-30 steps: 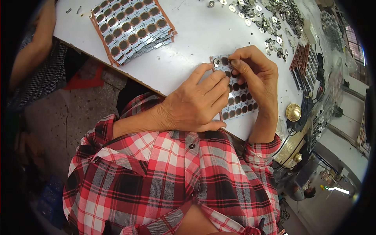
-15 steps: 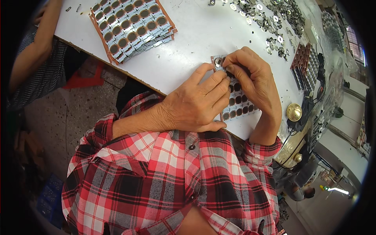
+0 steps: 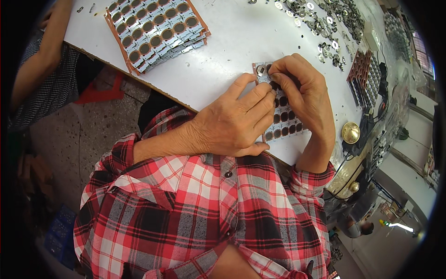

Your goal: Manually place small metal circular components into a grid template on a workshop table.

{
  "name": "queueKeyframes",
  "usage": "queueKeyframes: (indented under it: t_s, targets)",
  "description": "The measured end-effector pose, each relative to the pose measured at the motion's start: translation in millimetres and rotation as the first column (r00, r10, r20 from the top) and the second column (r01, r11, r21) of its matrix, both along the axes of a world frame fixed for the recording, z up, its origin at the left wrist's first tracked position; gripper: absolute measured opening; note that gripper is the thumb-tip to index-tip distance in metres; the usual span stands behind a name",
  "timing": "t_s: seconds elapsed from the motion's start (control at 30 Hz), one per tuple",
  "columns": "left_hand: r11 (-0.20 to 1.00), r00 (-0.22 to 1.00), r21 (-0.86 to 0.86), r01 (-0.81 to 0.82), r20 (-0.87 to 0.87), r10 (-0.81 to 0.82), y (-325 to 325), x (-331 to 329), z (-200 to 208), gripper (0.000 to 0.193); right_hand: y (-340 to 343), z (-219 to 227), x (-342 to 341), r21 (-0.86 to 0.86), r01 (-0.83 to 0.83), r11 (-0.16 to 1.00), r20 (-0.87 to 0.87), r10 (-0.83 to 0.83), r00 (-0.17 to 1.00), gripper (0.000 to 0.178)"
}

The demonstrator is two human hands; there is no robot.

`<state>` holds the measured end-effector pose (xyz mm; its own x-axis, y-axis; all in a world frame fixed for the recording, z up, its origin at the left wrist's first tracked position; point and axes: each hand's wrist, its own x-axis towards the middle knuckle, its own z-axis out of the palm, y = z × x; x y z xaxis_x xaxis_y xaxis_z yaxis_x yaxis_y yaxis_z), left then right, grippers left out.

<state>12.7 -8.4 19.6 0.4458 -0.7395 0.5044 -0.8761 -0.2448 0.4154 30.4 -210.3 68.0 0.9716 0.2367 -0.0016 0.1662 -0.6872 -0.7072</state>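
Observation:
A sheet of joined small circuit boards [image 3: 284,117] with rows of dark round discs lies by the table's near edge, partly hidden under my hands. My left hand [image 3: 234,120] rests across its left side, fingers stretched out and thumb apart near the lower corner. At the upper end, my right hand [image 3: 304,90] has thumb and forefinger pinched together over the top row. Whatever lies between those fingertips is too hidden to name. Beside them, a small shiny metal piece [image 3: 260,70] sits on the disc at the top left corner.
A stack of similar board sheets [image 3: 158,30] lies at the far left. Loose small metal parts [image 3: 325,28] are scattered at the far right, near another stack of sheets [image 3: 364,76]. A brass-coloured dome [image 3: 350,133] stands right. Another person's arm [image 3: 51,42] is at the left.
My right hand's pinched fingertips have shifted slightly right along the top row, uncovering more of the corner disc with its metal piece. My left hand has stayed nearly still.

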Motion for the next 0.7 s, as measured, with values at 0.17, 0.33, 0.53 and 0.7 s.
queueKeyframes:
  t_s: [0.17, 0.33, 0.53, 0.7]
  targets:
    - [1.000, 1.000, 0.006, 0.000, 0.005, 0.000, 1, -1, -2, 0.069, 8, -1, 1, -0.037, 0.005, 0.999, 0.068, -0.003, 0.998, 0.002]
    - [1.000, 1.000, 0.018, 0.007, 0.013, -0.008, -1, -1, -1, 0.068, 5, 5, 2, -0.076, 0.010, 0.997, 0.047, -0.006, 0.999, 0.005]
    - [0.999, 1.000, 0.032, 0.015, 0.012, -0.015, -1, 0, -1, 0.067, 16, -3, 0, 0.093, 0.166, 0.982, 0.038, -0.170, 0.985, 0.015]
    - [1.000, 1.000, 0.011, 0.025, 0.004, -0.025, 0, 1, 0, 0.067, 15, -10, -6, 0.050, 0.198, 0.979, 0.102, -0.202, 0.974, 0.021]
